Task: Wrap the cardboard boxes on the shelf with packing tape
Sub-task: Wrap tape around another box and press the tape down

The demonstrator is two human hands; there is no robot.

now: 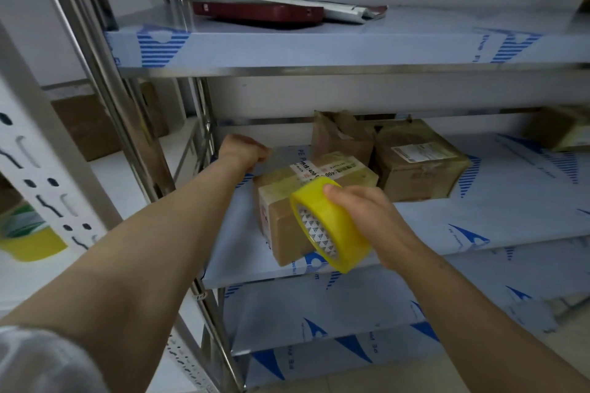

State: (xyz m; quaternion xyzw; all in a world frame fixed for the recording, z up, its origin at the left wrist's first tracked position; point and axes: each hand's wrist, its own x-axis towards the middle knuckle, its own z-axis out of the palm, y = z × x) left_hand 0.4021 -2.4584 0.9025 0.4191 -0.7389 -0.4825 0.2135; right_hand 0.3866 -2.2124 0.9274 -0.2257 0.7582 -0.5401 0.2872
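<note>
While the right hand clamps around the yellow tape roll, the front box lies skewed near the front edge of the middle shelf. The roll hangs over the box's 5 o'clock corner. The left hand is curled at its 10 o'clock corner. Can't tell if it pinches the tape's free end or just steadies the box, the film is too faint. A labelled box and a crumpled box sit at 1 o'clock, just behind.

My read: a strip is going across the top. Anchor the far end flat first, hold the roll low under tension, pull straight toward 5 o'clock, fold over the near edge, then smooth. Risk: the box may slide, so put left-hand weight on it.
</note>
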